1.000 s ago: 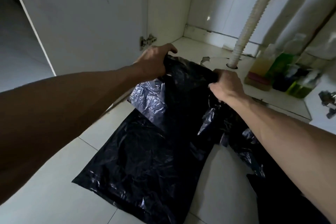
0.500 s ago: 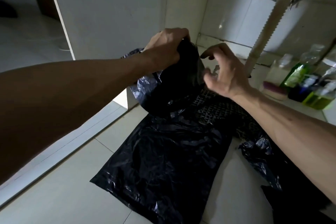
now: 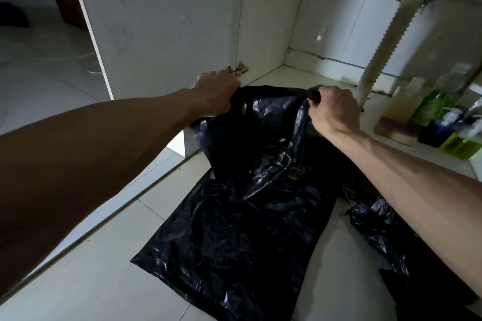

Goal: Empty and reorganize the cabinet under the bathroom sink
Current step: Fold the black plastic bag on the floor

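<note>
A black plastic bag (image 3: 260, 143) is held up by its top edge in front of the open sink cabinet (image 3: 263, 34). My left hand (image 3: 216, 91) grips the bag's left corner, close to the door hinge. My right hand (image 3: 331, 109) is closed on the bag's right corner, just left of the drain hose. The top edge is stretched between the two hands. Another black bag (image 3: 234, 242) lies flat on the tiled floor below, and a third piece of black plastic (image 3: 386, 237) lies under my right forearm.
The white cabinet door (image 3: 156, 21) stands open on the left. A ribbed white drain hose (image 3: 386, 34) runs down to the cabinet floor. Several bottles, among them a green one (image 3: 427, 107) and a yellow-green one (image 3: 461, 143), stand at the right beside a sponge (image 3: 396, 130).
My hands have moved apart, and the right hand, open half a second ago, is now closed on the bag's right corner. The bunched bag is spread out between them.
</note>
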`<state>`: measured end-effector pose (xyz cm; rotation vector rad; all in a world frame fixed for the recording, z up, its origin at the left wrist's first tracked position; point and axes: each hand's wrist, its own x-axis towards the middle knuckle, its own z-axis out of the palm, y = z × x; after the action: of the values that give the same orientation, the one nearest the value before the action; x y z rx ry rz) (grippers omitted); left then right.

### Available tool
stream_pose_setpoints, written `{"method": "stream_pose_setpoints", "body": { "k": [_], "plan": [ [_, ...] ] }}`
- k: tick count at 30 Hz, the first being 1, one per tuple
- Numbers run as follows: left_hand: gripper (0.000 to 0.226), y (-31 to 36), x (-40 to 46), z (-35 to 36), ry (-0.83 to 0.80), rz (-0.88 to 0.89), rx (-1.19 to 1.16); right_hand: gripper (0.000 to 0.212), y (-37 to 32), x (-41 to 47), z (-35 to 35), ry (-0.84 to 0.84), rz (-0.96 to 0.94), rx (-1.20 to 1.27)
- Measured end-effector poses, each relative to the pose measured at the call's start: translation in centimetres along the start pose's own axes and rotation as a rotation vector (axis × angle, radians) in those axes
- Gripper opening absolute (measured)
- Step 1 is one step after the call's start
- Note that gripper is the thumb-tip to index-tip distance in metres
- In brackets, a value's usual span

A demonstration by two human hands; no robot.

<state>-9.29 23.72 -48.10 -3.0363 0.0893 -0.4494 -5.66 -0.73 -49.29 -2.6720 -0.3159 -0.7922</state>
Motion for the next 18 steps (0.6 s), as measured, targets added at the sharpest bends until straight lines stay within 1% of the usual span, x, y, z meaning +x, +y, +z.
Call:
{"method": "stream_pose_setpoints", "body": {
  "k": [2,4,6,7,9,10,11,13,14,16,17,18],
  "plan": [
    [0.03,-0.7,0.6,-0.3,0.092,-0.046,-0.015,0.018,1.0,0.9,-0.4,0.071,-0.006,0.023],
    [0.035,-0.7,1.0,-1.5,0.204,-0.061,-0.071,0.02,1.6,1.8,-1.0,0.225,-0.048,0.092],
    [0.033,-0.5,0.8,-2.7,0.315,-0.04,-0.102,0.024,2.0,2.6,-1.8,0.391,-0.119,0.196],
    [0.031,-0.3,0.4,-3.4,0.38,-0.019,-0.108,0.025,2.1,2.9,-2.4,0.448,-0.169,0.26],
    [0.028,-0.4,-0.8,-4.1,0.49,0.038,-0.131,0.022,2.3,2.9,-3.4,0.498,-0.294,0.355],
    [0.027,-0.5,-1.7,-4.3,0.532,0.07,-0.143,0.02,2.3,2.4,-4.1,0.488,-0.358,0.38],
    [0.027,-0.7,-2.6,-4.4,0.553,0.096,-0.145,0.018,2.2,1.4,-4.7,0.445,-0.42,0.404],
    [0.03,-1.2,-5.0,-3.5,0.508,0.16,-0.145,0.015,1.9,-1.3,-5.5,0.274,-0.554,0.479],
    [0.033,-1.4,-6.6,-2.5,0.448,0.226,-0.147,0.014,1.7,-3.1,-5.6,0.156,-0.631,0.513],
    [0.038,-1.3,-10.2,0.3,0.31,0.439,-0.107,0.01,1.7,-6.8,-4.9,-0.096,-0.795,0.486],
    [0.04,-1.6,-11.9,2.1,0.241,0.52,-0.034,0.013,1.8,-8.7,-4.1,-0.203,-0.862,0.433],
    [0.043,-2.2,-13.4,4.2,0.169,0.586,0.054,0.021,2.1,-10.6,-3.0,-0.3,-0.908,0.379]
  ]
}}
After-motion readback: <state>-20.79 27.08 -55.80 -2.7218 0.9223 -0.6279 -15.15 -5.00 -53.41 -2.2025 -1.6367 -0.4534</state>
